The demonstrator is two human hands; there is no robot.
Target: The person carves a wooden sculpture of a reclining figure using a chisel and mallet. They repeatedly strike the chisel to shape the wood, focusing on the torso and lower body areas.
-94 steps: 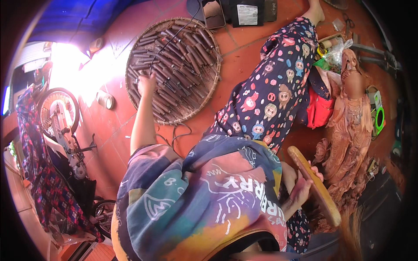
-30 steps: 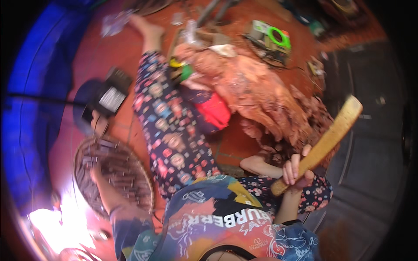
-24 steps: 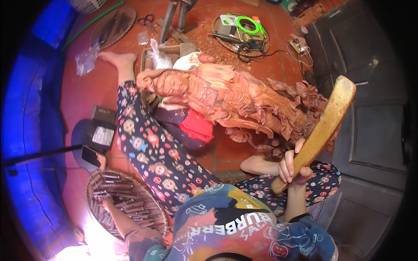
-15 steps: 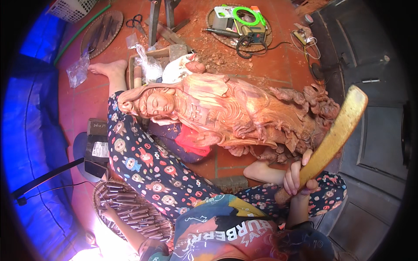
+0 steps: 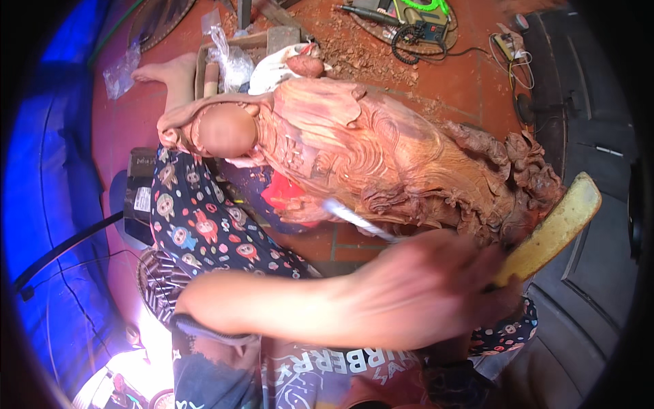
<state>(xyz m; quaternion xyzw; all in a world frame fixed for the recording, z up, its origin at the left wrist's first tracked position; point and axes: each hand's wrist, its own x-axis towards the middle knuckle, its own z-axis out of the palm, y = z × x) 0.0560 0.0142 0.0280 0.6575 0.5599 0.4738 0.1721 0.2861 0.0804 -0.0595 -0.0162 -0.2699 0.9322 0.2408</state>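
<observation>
A carved wooden statue of a robed figure (image 5: 381,157) lies on its back across my legs, its head to the left. My left forearm crosses in front of me, and my left hand (image 5: 429,286), smeared by motion, is closed on a carving chisel whose pale blade (image 5: 357,218) points up and left beside the statue's near side. At the right, a flat, yellowish wooden mallet (image 5: 555,228) slants up from my right hand (image 5: 507,300). The left hand partly hides the right one, which is closed round the mallet's lower end.
A round basket (image 5: 160,290) of several metal-shafted tools stands at the left. Beyond the statue are a wooden box (image 5: 255,49), a white cloth (image 5: 272,71), scattered wood chips (image 5: 381,54) and a corded rotary tool's control box (image 5: 428,31). A grey door (image 5: 599,204) borders the right.
My left hand has left the tool basket with a chisel and swung right, in front of the right hand. The mallet has shifted right and lower. The view has tilted somewhat.
</observation>
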